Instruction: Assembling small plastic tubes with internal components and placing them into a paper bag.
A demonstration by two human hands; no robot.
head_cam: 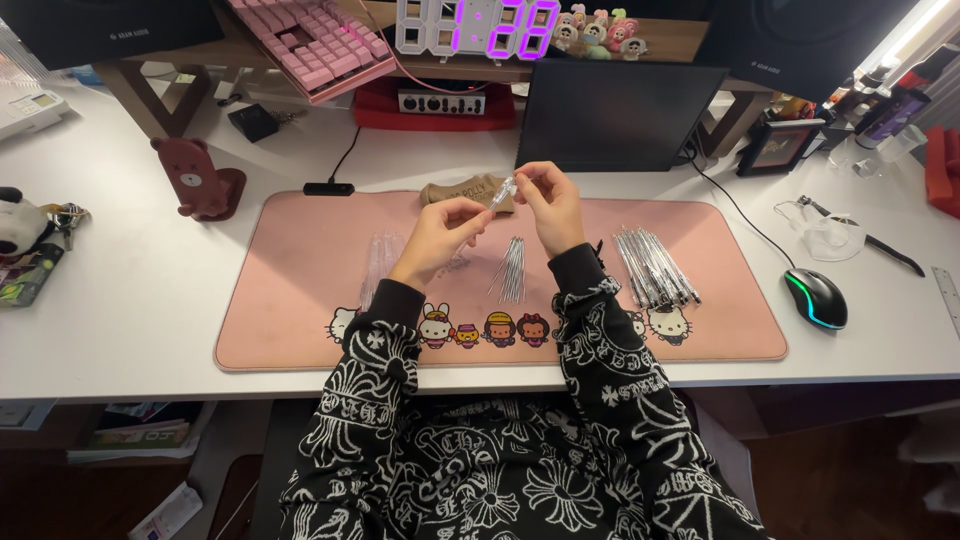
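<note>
My left hand (443, 232) and my right hand (551, 204) are raised over the pink desk mat (300, 300), and together they pinch a thin clear pen barrel (497, 197) that slants between them. Below the hands a small bundle of thin metal refills (511, 270) lies on the mat. A pile of clear pens (655, 266) lies to the right of my right hand. A row of clear tubes (378, 262) lies to the left of my left hand. Both sleeves are black with white patterns.
A black mouse (818, 297) with a green glow sits right of the mat. A dark tablet (615, 115) stands behind the mat, with a pink keyboard (310, 40) and a digital clock (480, 27) on the shelf. A brown bear-shaped stand (198, 178) is at the left.
</note>
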